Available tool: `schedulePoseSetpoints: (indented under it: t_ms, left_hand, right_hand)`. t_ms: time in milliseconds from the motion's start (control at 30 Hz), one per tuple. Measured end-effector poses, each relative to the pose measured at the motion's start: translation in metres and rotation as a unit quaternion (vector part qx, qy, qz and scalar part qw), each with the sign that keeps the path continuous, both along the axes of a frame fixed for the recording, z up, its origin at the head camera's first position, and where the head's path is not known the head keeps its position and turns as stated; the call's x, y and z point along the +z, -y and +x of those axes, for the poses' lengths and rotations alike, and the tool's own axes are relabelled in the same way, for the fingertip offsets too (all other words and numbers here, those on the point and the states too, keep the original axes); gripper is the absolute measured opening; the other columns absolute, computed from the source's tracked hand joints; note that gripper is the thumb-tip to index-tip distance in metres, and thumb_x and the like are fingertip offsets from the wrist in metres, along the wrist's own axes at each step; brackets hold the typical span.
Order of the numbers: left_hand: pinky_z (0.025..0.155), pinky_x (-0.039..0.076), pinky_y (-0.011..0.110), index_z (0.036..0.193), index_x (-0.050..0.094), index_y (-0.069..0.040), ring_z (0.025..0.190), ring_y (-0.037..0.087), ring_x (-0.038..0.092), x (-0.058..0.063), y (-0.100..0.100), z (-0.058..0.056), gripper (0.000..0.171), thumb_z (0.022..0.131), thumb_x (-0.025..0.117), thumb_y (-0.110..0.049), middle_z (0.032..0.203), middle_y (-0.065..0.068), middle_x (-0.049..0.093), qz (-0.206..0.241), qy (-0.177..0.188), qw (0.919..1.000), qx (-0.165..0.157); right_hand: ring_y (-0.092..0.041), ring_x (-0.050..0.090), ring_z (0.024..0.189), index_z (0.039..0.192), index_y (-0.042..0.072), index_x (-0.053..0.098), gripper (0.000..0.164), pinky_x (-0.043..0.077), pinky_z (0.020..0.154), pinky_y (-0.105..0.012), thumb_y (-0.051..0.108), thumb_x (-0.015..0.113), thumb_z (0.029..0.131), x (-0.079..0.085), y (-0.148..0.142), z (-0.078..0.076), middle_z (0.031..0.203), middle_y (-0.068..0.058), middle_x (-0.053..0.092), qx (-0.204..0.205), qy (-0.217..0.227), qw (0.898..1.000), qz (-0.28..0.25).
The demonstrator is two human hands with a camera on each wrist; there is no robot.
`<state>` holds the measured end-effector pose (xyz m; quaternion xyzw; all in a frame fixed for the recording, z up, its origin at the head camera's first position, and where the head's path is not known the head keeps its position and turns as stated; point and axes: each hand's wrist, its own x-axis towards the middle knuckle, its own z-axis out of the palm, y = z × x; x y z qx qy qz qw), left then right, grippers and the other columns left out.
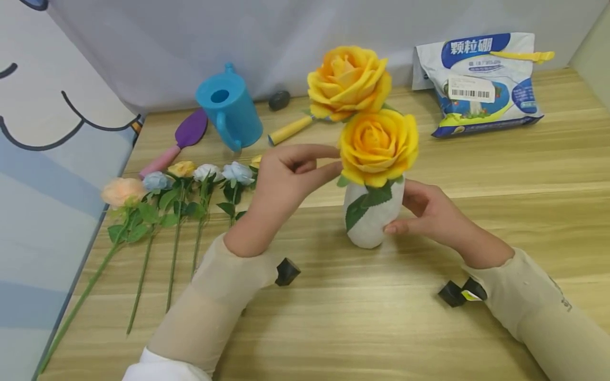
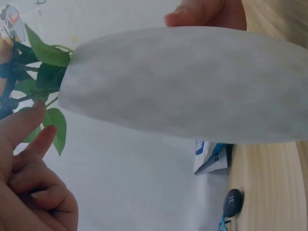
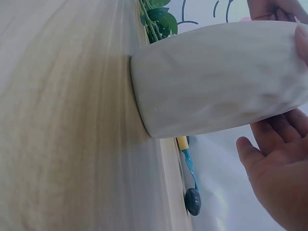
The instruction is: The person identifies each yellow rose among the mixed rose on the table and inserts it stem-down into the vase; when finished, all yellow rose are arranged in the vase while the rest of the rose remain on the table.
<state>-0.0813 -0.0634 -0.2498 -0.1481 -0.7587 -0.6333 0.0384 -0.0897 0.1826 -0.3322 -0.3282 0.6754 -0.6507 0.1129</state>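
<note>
My right hand (image 1: 436,214) holds a white vase (image 1: 369,225), its thumb on the near side and its fingers passing behind. The vase stands upright on the wooden table. Two large yellow roses rise over its mouth: the nearer rose (image 1: 378,145) hangs over the front, and the farther rose (image 1: 350,82) stands higher behind it. Beside the nearer rose is my left hand (image 1: 286,185), thumb and forefinger stretched out, tips apart. In the left wrist view, those fingertips touch the green leaves (image 2: 50,72) and stems at the vase mouth; the other fingers are curled.
Several smaller flowers lie in a row at left, beginning with a peach flower (image 1: 124,192). Behind them are a purple trowel (image 1: 191,128) and a blue watering can (image 1: 240,114). A yellow-handled tool (image 1: 290,130), dark oval object (image 1: 279,100) and printed bag (image 1: 481,84) lie along the back.
</note>
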Motion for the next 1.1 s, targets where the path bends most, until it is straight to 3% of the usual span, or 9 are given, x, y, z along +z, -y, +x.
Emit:
schedulePoseSetpoints:
  t_ms: [100,233,433,633,833,967,1100]
  left_hand:
    - [0.051,0.034,0.028,0.099,0.073,-0.008,0.047,0.019,0.02,-0.001,0.011,0.002,0.021,0.079,0.075,-0.016,0.051,0.004,0.024,0.019,0.02,0.9996,0.01]
    - [0.063,0.041,0.029,0.1,0.073,-0.006,0.047,0.018,0.019,-0.003,0.027,0.001,0.024,0.078,0.076,-0.015,0.051,0.002,0.023,0.034,0.027,0.9987,0.028]
    - [0.05,0.025,0.028,0.1,0.073,-0.008,0.046,0.015,0.02,-0.01,0.051,-0.003,0.024,0.078,0.076,-0.017,0.05,0.0,0.027,0.024,0.048,0.996,0.071]
    - [0.053,0.03,0.027,0.101,0.073,-0.008,0.052,0.013,0.031,-0.017,0.071,-0.004,0.027,0.078,0.076,-0.023,0.052,-0.003,0.04,0.004,0.091,0.9891,0.116]
    - [0.064,0.039,0.025,0.1,0.074,-0.009,0.074,0.01,0.048,-0.027,0.082,-0.011,0.027,0.079,0.075,-0.026,0.08,-0.003,0.066,-0.012,0.149,0.9764,0.156]
    - [0.079,0.043,0.031,0.105,0.071,-0.006,0.091,0.012,0.053,-0.037,0.088,-0.015,0.034,0.081,0.073,-0.029,0.103,0.0,0.065,-0.044,0.178,0.9706,0.156]
    - [0.087,0.042,0.035,0.11,0.067,-0.001,0.1,0.015,0.053,-0.045,0.096,-0.018,0.039,0.084,0.069,-0.03,0.111,0.007,0.062,-0.093,0.191,0.9662,0.145]
  right_hand:
    - [-0.014,0.047,0.118,0.124,0.016,0.057,0.061,0.03,0.101,-0.022,-0.011,0.073,0.071,0.0,0.0,0.0,0.123,0.003,0.057,0.0,0.001,1.0,-0.003]
    - [-0.013,0.047,0.117,0.124,0.016,0.057,0.062,0.03,0.101,-0.021,-0.012,0.073,0.071,-0.001,0.001,0.0,0.122,0.003,0.057,-0.002,0.005,1.0,-0.002]
    - [-0.013,0.048,0.115,0.121,0.016,0.058,0.06,0.03,0.101,-0.02,-0.012,0.073,0.071,0.0,0.0,0.002,0.119,0.003,0.058,-0.007,0.006,1.0,0.001]
    - [-0.012,0.048,0.116,0.121,0.015,0.058,0.059,0.03,0.101,-0.019,-0.012,0.072,0.071,0.003,0.001,0.002,0.119,0.003,0.058,-0.007,0.014,1.0,0.006]
    - [-0.012,0.047,0.116,0.121,0.016,0.059,0.058,0.029,0.101,-0.019,-0.011,0.072,0.072,0.003,0.0,0.003,0.118,0.003,0.059,-0.004,0.018,1.0,0.002]
    - [-0.013,0.048,0.115,0.12,0.015,0.059,0.057,0.03,0.101,-0.02,-0.011,0.072,0.071,0.002,0.001,0.003,0.117,0.002,0.059,0.002,0.017,1.0,-0.007]
    - [-0.013,0.049,0.114,0.12,0.015,0.059,0.057,0.03,0.101,-0.02,-0.012,0.073,0.071,0.002,0.001,0.002,0.116,0.002,0.06,0.002,0.013,1.0,-0.01]
